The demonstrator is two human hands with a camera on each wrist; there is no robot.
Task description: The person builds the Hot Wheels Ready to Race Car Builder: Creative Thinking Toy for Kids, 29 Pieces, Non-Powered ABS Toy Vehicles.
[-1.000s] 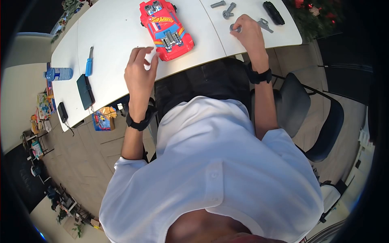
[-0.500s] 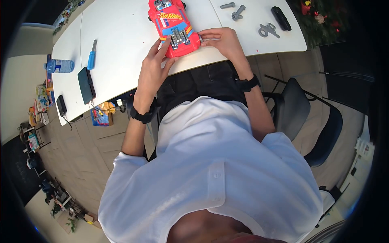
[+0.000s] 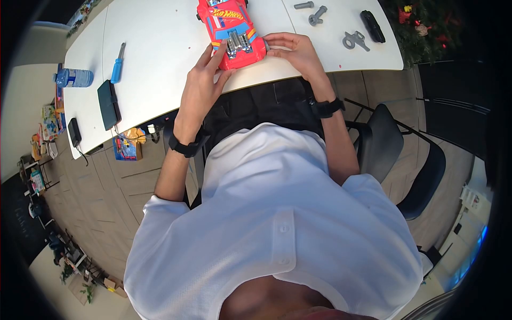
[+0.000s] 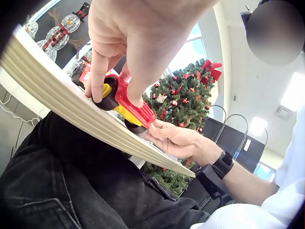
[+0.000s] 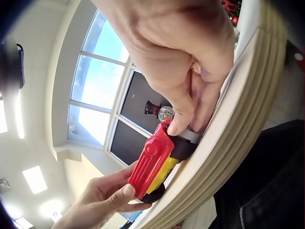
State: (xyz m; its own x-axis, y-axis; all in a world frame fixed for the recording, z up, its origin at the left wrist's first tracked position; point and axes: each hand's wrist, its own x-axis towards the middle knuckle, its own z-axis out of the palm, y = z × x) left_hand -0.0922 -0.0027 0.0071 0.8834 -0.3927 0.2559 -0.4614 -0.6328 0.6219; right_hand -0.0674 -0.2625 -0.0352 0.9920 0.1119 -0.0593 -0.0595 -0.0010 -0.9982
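Observation:
A red toy car (image 3: 230, 26) with blue and yellow markings sits on the white table near its front edge. My left hand (image 3: 200, 88) grips the car's near left corner, with the thumb at the near end and fingers along the side. At the car's near right wheel, my right hand (image 3: 301, 57) pinches a small grey round piece (image 5: 191, 136) between thumb and fingers. That piece lies right against the black wheel (image 5: 180, 149) in the right wrist view. Most of it is hidden behind the fingertips.
Grey toy bolts (image 3: 318, 16), a grey wrench-like part (image 3: 360, 41) and a black case (image 3: 373, 26) lie at the right. To the left are a blue-handled screwdriver (image 3: 118, 65), a dark phone-like case (image 3: 109, 104) and a water bottle (image 3: 74, 78). A chair (image 3: 381, 141) stands at the right.
My right hand has come from the grey parts at the right to the car's right side with the round piece. My left hand has moved onto the car and taken hold of it.

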